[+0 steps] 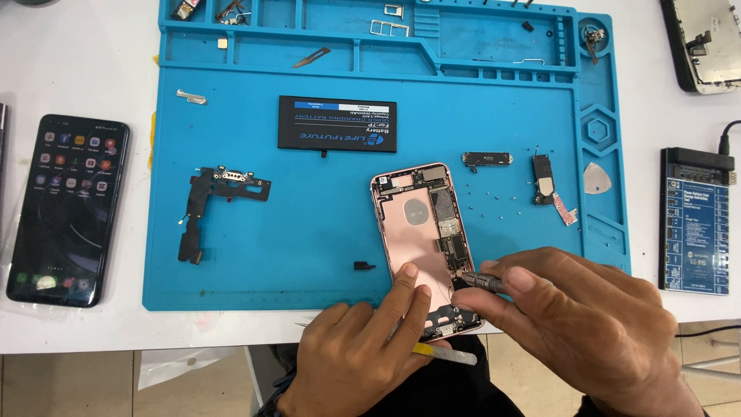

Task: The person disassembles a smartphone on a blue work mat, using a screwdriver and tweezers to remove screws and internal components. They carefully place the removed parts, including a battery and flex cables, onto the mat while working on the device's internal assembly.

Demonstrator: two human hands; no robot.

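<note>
Left hand (pixel 363 344): laid on the lower end of the opened phone shell (pixel 427 245), fingers spread and pressed down to steady it; nothing is gripped.
Right hand (pixel 583 324): closed around a screwdriver (pixel 485 281), whose tip is set into the lower part of the board inside the shell.
Phone shell: a rose-coloured rear housing, screen removed, placed at the near edge of the blue repair mat (pixel 309 232), right of its middle.
Step in hand: a screw in the lower board area appears to be worked.
Next move: judged to call for a steady, upright tip and light pressure, since the loose screws (pixel 494 202) just beside the shell are easily scattered.
Removed parts: a black battery (pixel 337 123) near the mat's centre; a flex cable assembly (pixel 216 202) toward its left edge; a speaker module (pixel 543 179) toward the right edge.
Off the mat: a lit dark smartphone (pixel 68 208) by the table's left edge.
</note>
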